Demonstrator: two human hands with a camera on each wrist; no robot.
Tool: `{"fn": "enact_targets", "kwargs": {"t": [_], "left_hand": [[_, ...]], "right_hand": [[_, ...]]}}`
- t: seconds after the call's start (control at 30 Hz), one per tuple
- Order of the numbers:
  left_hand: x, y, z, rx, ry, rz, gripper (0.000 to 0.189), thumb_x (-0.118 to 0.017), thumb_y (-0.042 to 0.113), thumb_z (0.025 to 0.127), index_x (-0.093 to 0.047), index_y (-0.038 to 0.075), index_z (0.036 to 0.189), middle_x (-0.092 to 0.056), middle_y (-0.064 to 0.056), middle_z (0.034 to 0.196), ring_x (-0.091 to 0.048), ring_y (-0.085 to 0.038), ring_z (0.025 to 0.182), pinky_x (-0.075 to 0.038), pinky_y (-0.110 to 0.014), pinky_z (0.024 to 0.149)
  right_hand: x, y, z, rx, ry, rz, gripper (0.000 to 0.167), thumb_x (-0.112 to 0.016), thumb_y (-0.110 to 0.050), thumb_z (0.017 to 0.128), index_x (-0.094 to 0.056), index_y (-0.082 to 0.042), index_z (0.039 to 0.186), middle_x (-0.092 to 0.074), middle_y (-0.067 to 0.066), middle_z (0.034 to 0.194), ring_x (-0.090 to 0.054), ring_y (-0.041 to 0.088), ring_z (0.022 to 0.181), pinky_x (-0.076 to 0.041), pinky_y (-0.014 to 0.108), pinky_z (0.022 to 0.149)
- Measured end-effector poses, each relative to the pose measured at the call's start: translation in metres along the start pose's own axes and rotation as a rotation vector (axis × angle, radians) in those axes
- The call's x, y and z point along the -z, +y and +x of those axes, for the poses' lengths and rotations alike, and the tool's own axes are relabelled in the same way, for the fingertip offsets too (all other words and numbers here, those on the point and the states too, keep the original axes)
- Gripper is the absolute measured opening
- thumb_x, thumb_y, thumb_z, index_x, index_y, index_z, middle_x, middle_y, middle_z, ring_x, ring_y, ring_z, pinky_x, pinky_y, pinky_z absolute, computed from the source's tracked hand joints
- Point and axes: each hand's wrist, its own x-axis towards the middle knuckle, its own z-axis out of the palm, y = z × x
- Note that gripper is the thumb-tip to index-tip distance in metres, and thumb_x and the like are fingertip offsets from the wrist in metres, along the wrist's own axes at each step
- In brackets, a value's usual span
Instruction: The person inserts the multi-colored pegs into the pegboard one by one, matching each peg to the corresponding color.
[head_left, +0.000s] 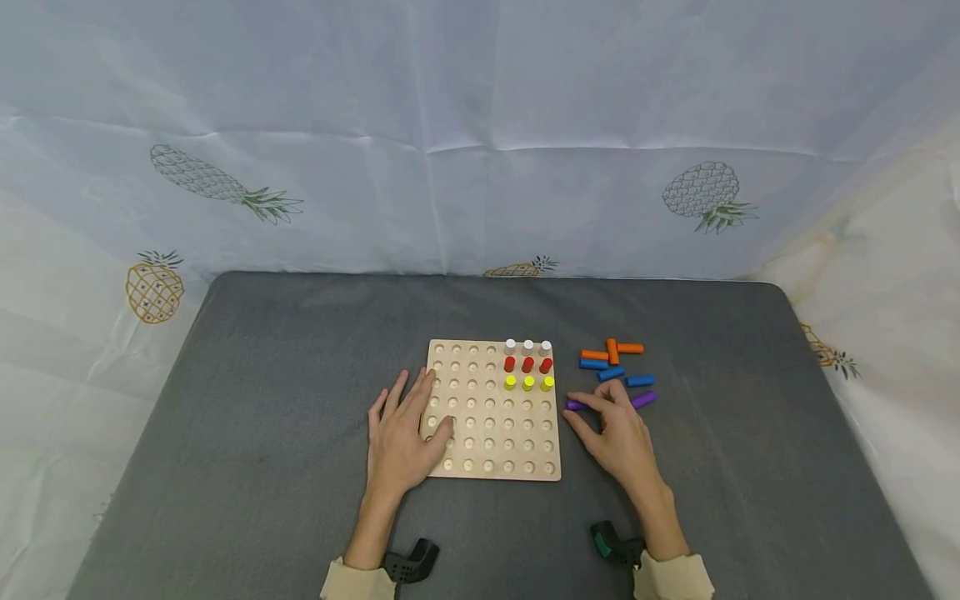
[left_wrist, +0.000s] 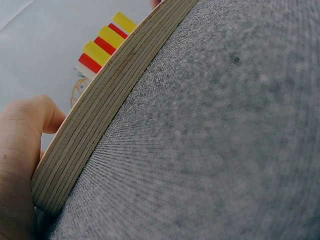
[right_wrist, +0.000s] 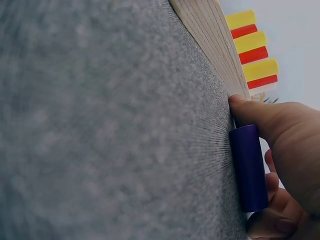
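Observation:
A pale wooden pegboard [head_left: 498, 433] lies on the table, with rows of white pegs [head_left: 528, 346], red pegs [head_left: 527, 365] and yellow pegs [head_left: 528, 383] standing in its upper right holes. My left hand [head_left: 403, 437] rests on the board's left side, fingers spread and thumb over the holes. Just off the right edge, my right hand [head_left: 615, 433] pinches a purple peg [head_left: 576, 405] between thumb and index finger. In the right wrist view another purple peg [right_wrist: 248, 167] lies under that hand, in front of the curled fingers.
Right of the board lie loose orange pegs [head_left: 630, 348], blue pegs [head_left: 639, 381] and a purple peg [head_left: 645, 399], close behind and beside the right hand. A grey cloth [head_left: 262, 433] covers the table. White curtains [head_left: 465, 200] printed with pineapples hang at the back and sides.

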Motion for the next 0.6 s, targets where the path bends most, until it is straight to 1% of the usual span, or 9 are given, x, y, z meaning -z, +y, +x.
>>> {"fn": "enact_targets", "kwargs": {"t": [0.13,0.6], "left_hand": [[0.0000,0.0004,0.0002,-0.003,0.006,-0.002,0.071,-0.068,0.036,0.087,-0.049,0.020,0.154,-0.052,-0.003,0.156,-0.037,-0.030,0.154,-0.018,-0.056,0.124],[-0.0001,0.0004,0.0001,-0.003,0.008,-0.007,0.072,-0.068,0.035,0.087,-0.049,0.019,0.154,-0.053,-0.004,0.156,-0.036,-0.030,0.154,-0.018,-0.056,0.124]], "right_hand": [[-0.0001,0.0000,0.0009,-0.015,-0.011,-0.012,0.031,-0.086,-0.017,0.083,-0.080,-0.009,0.112,-0.048,0.003,0.092,-0.037,0.009,0.070,-0.030,0.021,0.053],[0.0015,0.0014,0.0036,-0.047,-0.041,0.006,0.032,-0.084,-0.019,0.085,-0.079,-0.009,0.115,-0.042,0.005,0.092,-0.036,0.012,0.072,-0.027,0.022,0.055]]}}
